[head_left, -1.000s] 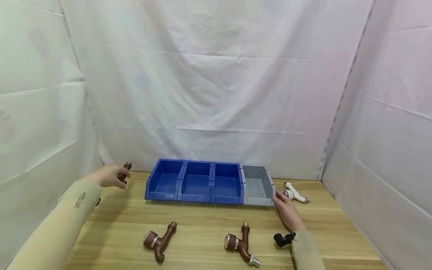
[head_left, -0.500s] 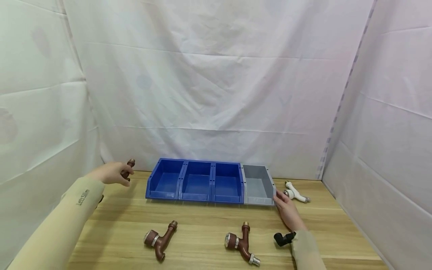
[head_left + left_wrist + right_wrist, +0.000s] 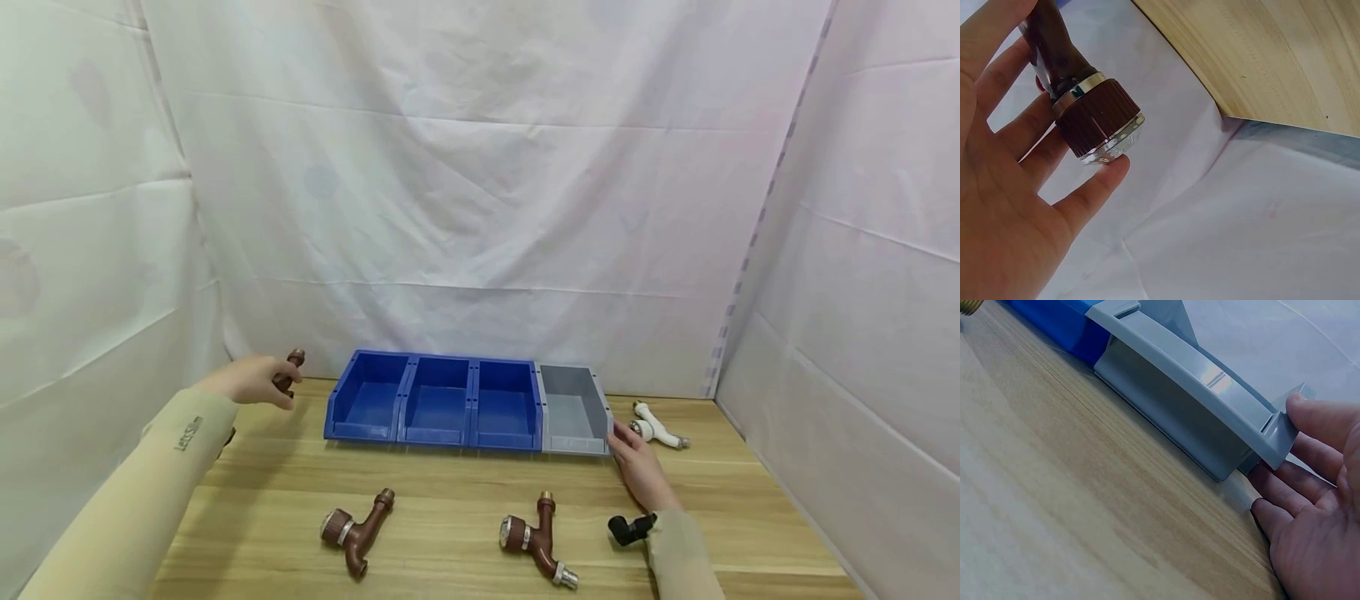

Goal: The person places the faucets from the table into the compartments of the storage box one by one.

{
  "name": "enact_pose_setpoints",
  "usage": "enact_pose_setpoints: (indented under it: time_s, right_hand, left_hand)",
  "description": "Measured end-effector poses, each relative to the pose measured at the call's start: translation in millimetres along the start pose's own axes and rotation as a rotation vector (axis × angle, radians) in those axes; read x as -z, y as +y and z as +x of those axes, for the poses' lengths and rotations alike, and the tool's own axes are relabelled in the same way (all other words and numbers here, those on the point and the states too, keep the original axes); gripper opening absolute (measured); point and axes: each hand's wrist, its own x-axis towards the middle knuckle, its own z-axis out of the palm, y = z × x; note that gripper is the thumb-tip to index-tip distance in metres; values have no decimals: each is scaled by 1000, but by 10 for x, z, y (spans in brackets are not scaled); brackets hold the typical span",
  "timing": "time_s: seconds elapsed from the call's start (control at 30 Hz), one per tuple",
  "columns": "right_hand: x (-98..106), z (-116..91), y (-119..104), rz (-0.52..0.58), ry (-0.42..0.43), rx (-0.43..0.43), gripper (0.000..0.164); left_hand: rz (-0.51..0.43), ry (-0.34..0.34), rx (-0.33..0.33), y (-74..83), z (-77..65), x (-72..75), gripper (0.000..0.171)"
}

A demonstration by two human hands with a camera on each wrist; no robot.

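At the far left of the table, my left hand holds a brown faucet up off the wood. In the left wrist view the ribbed knob with its clear cap points out of the hand, the little finger reaching to the cap. My right hand grips the front right corner of a grey bin, thumb on the side edge and fingers below. Three blue bins join it in a row to its left. All the bins have bare floors.
Two more brown faucets, one at left and one with a metal spout tip, lie near the front. A white faucet lies right of the grey bin. A black elbow-shaped piece is beside the right sleeve. White cloth encloses the table.
My left hand has moved a little to the right and farther back, carrying the brown faucet. The right hand keeps its place on the grey bin.
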Motion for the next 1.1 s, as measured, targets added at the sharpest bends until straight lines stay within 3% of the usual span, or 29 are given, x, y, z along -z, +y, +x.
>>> enact_pose_setpoints:
  time_s: [0.33, 0.9, 1.1]
  right_hand:
    - [11, -12, 49, -45, 14, -17, 63]
    - [-4, 5, -10, -14, 4, 6, 60]
    - [-3, 9, -13, -11, 0, -15, 60]
  left_hand:
    - [16, -7, 11, 10, 36, -2, 51]
    - [38, -7, -19, 122, 98, 86, 49]
    - [50, -3, -37, 149, 132, 49, 48]
